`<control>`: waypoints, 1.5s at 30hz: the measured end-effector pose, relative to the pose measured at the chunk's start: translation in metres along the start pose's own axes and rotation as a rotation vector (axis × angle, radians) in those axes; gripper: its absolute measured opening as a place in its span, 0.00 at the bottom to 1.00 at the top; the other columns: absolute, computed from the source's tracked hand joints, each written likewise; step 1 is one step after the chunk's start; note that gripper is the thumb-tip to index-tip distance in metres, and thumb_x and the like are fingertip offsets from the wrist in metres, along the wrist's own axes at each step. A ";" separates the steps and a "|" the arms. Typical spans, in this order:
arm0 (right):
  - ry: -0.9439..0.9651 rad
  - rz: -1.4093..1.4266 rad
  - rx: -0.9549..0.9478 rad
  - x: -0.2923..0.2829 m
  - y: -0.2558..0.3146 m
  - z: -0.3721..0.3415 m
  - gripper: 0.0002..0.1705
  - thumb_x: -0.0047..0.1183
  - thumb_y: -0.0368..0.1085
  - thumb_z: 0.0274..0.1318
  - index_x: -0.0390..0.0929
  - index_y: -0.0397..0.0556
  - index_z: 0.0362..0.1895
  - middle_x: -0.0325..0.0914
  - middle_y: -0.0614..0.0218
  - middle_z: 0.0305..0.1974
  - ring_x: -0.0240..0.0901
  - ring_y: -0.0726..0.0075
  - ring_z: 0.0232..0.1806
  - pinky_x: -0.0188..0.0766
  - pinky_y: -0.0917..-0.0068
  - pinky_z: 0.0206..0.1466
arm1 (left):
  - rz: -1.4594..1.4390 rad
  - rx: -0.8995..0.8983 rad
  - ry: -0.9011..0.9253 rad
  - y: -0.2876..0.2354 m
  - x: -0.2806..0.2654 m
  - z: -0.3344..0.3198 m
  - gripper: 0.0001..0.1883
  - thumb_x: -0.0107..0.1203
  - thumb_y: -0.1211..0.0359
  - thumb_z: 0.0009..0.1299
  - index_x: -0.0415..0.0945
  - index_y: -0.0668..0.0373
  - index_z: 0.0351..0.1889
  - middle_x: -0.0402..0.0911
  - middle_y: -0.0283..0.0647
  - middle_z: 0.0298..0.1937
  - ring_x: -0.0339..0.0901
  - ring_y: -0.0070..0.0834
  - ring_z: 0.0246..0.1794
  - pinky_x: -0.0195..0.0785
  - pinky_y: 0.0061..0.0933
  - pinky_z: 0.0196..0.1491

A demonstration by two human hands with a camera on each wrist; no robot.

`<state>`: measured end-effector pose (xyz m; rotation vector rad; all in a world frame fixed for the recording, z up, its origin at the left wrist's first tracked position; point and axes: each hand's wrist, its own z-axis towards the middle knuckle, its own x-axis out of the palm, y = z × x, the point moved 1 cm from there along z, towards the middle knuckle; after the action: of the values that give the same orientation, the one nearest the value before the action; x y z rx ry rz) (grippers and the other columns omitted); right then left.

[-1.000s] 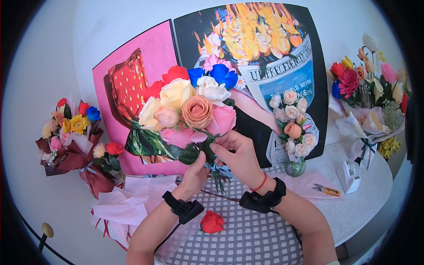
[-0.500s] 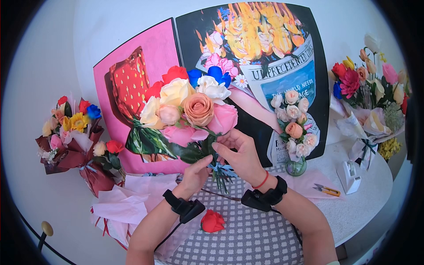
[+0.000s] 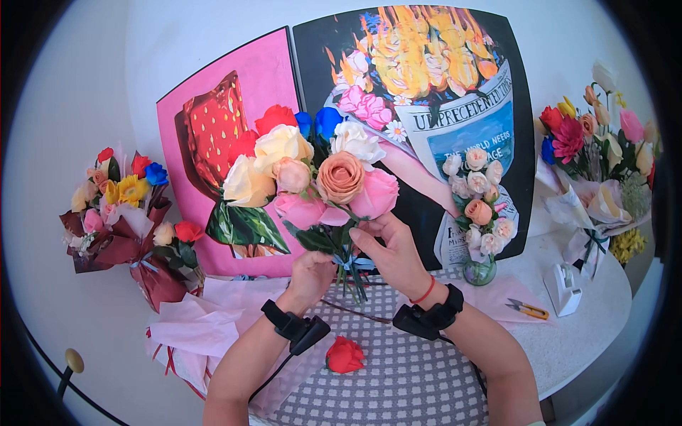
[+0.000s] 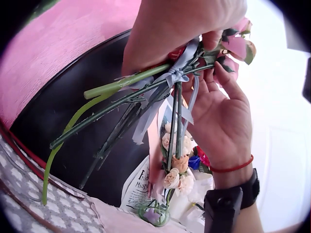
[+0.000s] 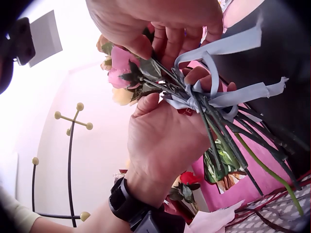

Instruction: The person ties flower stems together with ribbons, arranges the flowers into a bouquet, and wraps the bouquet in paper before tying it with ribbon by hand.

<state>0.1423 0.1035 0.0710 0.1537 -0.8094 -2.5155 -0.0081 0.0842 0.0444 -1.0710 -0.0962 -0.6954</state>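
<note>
A bouquet of artificial roses [image 3: 339,177] in red, blue, cream, peach and pink stands upright between both hands. A pale blue ribbon [image 5: 194,101] is knotted round its green stems [image 4: 112,104], its ends hanging loose. My left hand [image 3: 310,278] curls round the stems at the ribbon, from the left. My right hand [image 3: 395,254] pinches a stem or leaf just under the pink rose on the right; in the left wrist view its thumb lies against the stems above the knot.
A loose red rose head [image 3: 345,354] lies on the patterned cloth [image 3: 398,376]. Around it are pink wrapping paper [image 3: 206,323], orange-handled snips [image 3: 528,308], a tape dispenser [image 3: 563,289], a glass vase [image 3: 479,270], two wrapped bouquets and two paintings behind.
The left thumb has come down from the leaves toward the ribbon, and the left fingers are more curled. The bouquet has turned slightly; the whole head view has shifted a little.
</note>
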 end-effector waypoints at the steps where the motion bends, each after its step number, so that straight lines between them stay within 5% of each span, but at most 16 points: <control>1: -0.013 0.016 0.008 0.000 0.000 0.000 0.12 0.50 0.28 0.51 0.67 0.41 0.42 0.73 0.68 0.32 0.69 0.79 0.30 0.67 0.81 0.32 | 0.089 -0.020 -0.065 0.000 0.002 0.000 0.19 0.43 0.67 0.54 0.70 0.61 0.44 0.73 0.38 0.47 0.68 0.30 0.47 0.59 0.36 0.48; 9: -0.010 -0.290 -0.027 -0.002 -0.009 -0.002 0.13 0.61 0.32 0.42 0.73 0.40 0.32 0.75 0.71 0.29 0.68 0.82 0.31 0.65 0.81 0.37 | 0.226 -0.139 -0.153 0.003 0.003 0.003 0.22 0.43 0.67 0.51 0.69 0.62 0.46 0.72 0.40 0.48 0.68 0.32 0.47 0.60 0.39 0.48; 12: -0.010 -0.345 0.040 -0.004 -0.004 -0.002 0.11 0.59 0.32 0.44 0.74 0.39 0.32 0.75 0.71 0.27 0.68 0.82 0.32 0.64 0.82 0.38 | 0.198 -0.012 -0.158 0.003 0.005 0.005 0.23 0.43 0.66 0.51 0.69 0.61 0.47 0.72 0.39 0.47 0.68 0.33 0.46 0.60 0.39 0.49; 15: 0.064 -0.278 0.118 -0.002 -0.003 -0.001 0.11 0.54 0.32 0.49 0.72 0.38 0.36 0.75 0.69 0.31 0.69 0.81 0.34 0.65 0.82 0.39 | 0.022 -0.045 -0.105 -0.004 0.014 0.002 0.17 0.43 0.66 0.57 0.70 0.62 0.42 0.73 0.35 0.43 0.67 0.28 0.46 0.55 0.33 0.51; 17: 0.061 0.090 0.174 0.001 -0.005 -0.002 0.11 0.48 0.31 0.54 0.69 0.38 0.42 0.74 0.68 0.36 0.69 0.80 0.37 0.65 0.81 0.42 | 0.083 -0.023 -0.234 -0.010 0.027 -0.001 0.20 0.44 0.65 0.57 0.67 0.61 0.48 0.71 0.35 0.48 0.65 0.28 0.50 0.54 0.31 0.53; 21: 0.138 0.186 0.191 -0.001 -0.003 0.000 0.14 0.46 0.30 0.56 0.65 0.39 0.47 0.72 0.66 0.40 0.68 0.79 0.41 0.65 0.80 0.45 | 0.123 0.010 -0.102 -0.009 0.023 0.004 0.23 0.42 0.60 0.64 0.61 0.58 0.55 0.68 0.35 0.54 0.62 0.27 0.54 0.52 0.30 0.55; 23: 0.146 0.195 0.192 -0.001 -0.004 -0.001 0.16 0.47 0.32 0.56 0.65 0.40 0.48 0.71 0.68 0.42 0.67 0.80 0.43 0.64 0.80 0.46 | 0.139 0.107 -0.160 -0.009 0.031 0.006 0.23 0.38 0.52 0.67 0.65 0.56 0.52 0.70 0.36 0.51 0.64 0.29 0.54 0.55 0.38 0.55; 27: 0.152 0.224 0.120 0.002 -0.005 -0.001 0.17 0.46 0.31 0.57 0.64 0.40 0.50 0.72 0.69 0.41 0.68 0.81 0.40 0.66 0.81 0.43 | 0.128 0.051 -0.245 -0.006 0.026 0.010 0.23 0.35 0.51 0.70 0.65 0.57 0.52 0.70 0.35 0.52 0.64 0.26 0.54 0.54 0.33 0.56; 35: 0.211 0.264 0.265 -0.004 -0.003 -0.002 0.15 0.44 0.38 0.59 0.68 0.45 0.48 0.70 0.76 0.38 0.62 0.87 0.35 0.62 0.85 0.36 | 0.266 0.118 -0.211 0.000 0.014 0.013 0.16 0.47 0.61 0.67 0.67 0.61 0.47 0.74 0.35 0.43 0.73 0.21 0.40 0.67 0.22 0.40; 45: 0.245 0.288 0.275 -0.010 -0.006 0.000 0.12 0.46 0.40 0.58 0.71 0.47 0.43 0.71 0.78 0.32 0.62 0.88 0.29 0.61 0.85 0.32 | 0.352 0.178 -0.337 -0.006 0.023 0.019 0.10 0.50 0.63 0.66 0.71 0.61 0.36 0.75 0.31 0.28 0.68 0.14 0.22 0.57 0.15 0.23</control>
<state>0.1486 0.1119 0.0670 0.3989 -0.9930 -2.0617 0.0118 0.0874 0.0676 -0.9928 -0.2485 -0.1817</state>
